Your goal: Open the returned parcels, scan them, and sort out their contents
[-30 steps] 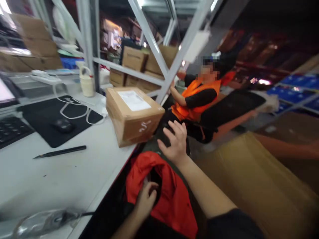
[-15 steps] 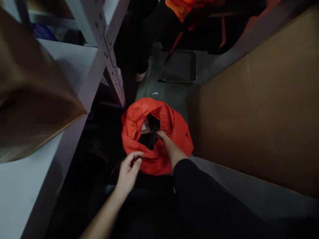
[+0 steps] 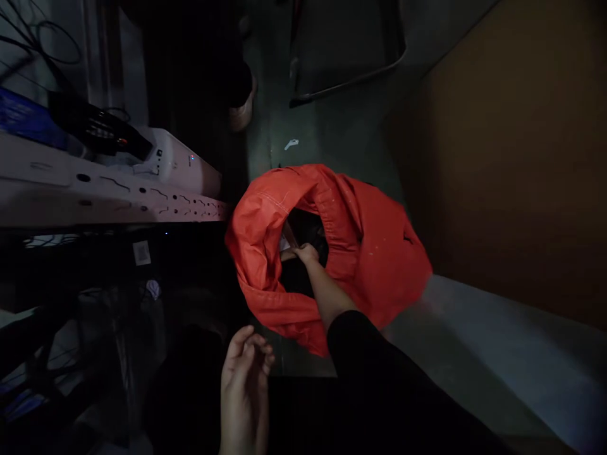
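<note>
My right hand [image 3: 306, 254] was down in the mouth of the orange-red bag [image 3: 374, 246], wrist at the rim, sleeve trailing back toward me. The fingers were curled into the dark of the opening beside a pale thing [image 3: 284, 242]. Whether they pinched it or only brushed it I could not tell.

My left hand [image 3: 244, 373] hung free just short of the bag's near edge. It touched nothing, its fingers loosely spread and a little bent. The bag lay ahead of that hand and slightly to its right, so the right hand was the one already in it.

The bag sat slumped on the floor [image 3: 332, 136]. Its cloth was crumpled and its rim rolled over in thick folds. The opening faced up at me, longer from far to near than across.

A tall cardboard sheet [image 3: 516, 151] stood near on its right and a perforated shelf beam [image 3: 118, 201] ended just beside its left. Someone's shoe [image 3: 241, 112] rested farther off on the floor.
</note>
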`<state>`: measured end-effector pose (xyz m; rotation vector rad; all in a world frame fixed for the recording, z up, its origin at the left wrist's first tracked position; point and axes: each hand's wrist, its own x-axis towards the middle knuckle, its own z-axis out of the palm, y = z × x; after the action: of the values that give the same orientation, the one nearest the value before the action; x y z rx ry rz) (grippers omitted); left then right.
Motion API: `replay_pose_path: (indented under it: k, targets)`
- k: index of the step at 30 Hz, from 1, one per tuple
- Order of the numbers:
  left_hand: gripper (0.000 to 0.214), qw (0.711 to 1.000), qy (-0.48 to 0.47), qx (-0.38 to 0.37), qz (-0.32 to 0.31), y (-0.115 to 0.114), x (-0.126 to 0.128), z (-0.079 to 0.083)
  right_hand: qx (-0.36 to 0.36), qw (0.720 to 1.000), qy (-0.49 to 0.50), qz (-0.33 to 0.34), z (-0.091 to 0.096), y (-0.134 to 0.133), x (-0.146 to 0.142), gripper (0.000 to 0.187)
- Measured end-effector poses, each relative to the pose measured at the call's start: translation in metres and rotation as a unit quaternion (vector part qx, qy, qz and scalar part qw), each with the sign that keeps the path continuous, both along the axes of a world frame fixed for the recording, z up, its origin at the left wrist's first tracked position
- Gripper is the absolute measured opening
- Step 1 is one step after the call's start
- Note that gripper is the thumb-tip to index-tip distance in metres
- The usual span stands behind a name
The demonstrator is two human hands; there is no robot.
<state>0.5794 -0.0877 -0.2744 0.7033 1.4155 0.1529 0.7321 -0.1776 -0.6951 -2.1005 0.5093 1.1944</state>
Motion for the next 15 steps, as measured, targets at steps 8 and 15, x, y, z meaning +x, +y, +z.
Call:
replay_pose_path:
  k: [8, 15]
  targets:
    - [0.035, 0.994, -0.007, -0.096, -0.046, 0.0, -0.021, -0.019, 0.112, 0.987, 0.057, -0.099, -0.021, 0.007, -0.016, 0.037]
    - [0.033, 0.991, -0.017, -0.122, -0.05, -0.003, -0.014, -0.013, 0.205, 0.965, 0.121, -0.114, -0.008, 0.027, -0.026, 0.039]
